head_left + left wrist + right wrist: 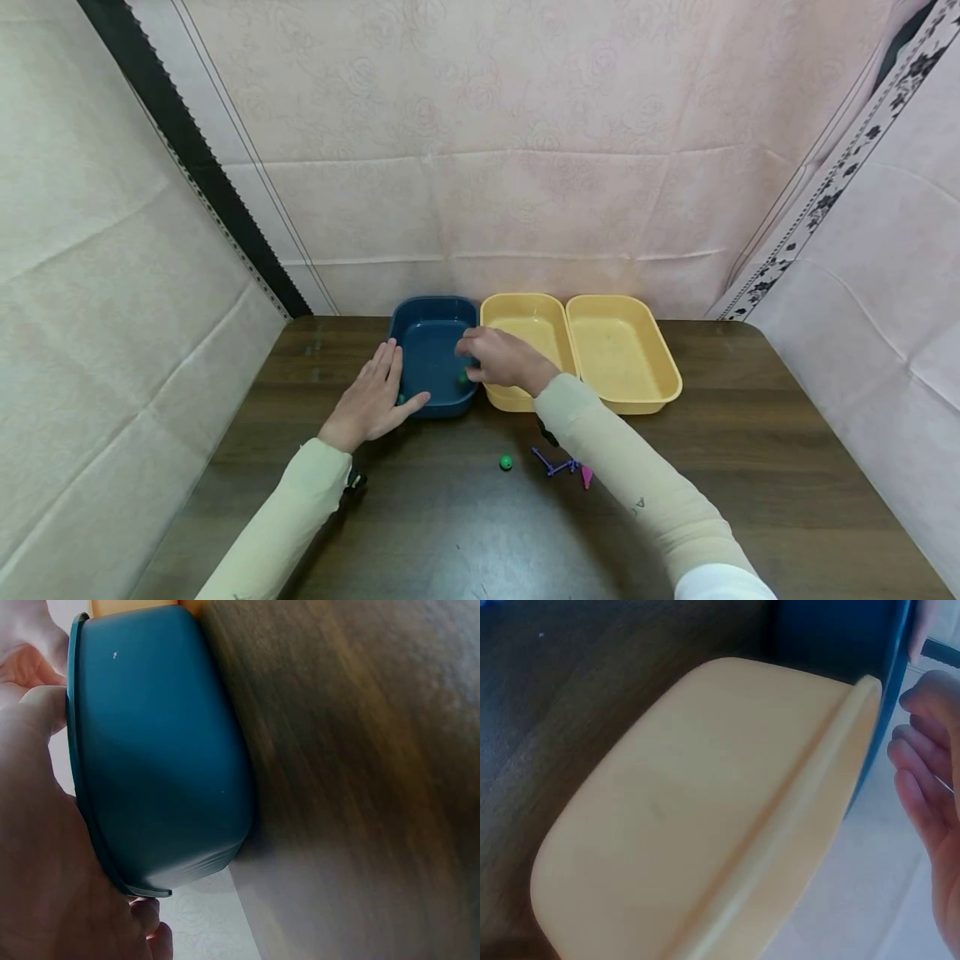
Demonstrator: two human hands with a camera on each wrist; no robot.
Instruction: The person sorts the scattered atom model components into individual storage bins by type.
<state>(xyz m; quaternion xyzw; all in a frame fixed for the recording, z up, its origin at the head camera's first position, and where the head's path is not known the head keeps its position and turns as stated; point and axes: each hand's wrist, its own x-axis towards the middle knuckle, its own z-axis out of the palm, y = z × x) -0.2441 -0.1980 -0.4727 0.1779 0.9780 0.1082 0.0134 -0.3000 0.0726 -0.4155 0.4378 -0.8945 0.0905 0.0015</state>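
Cloth hangs just behind the table, so I count the back edge as my tightest limit; bare wood lies left, right and toward the wearer, which leaves room to draw back low. The bins stand in a row along that back edge: the right yellow bin, the left yellow bin, then the blue bin. A hard shove on the blue one could push it into the cloth or the neighbouring yellow rim — whether those two rims touch, I can't tell. The left hand has its fingers out straight along the blue bin's left side, thumb spread at the near corner; it steadies without clasping, I judge, so a sideways knock could slide the bin. The right hand reaches across the left yellow bin with fingers bent over the blue one — I can't tell whether they hold anything. Its wrist could catch a yellow rim if lifted too little. Under that forearm lie the purple piece and the pink piece, which a dropping sleeve might drag. One green ball sits loose on the wood and could roll if brushed; another green ball is in the blue bin, near the right fingertips.
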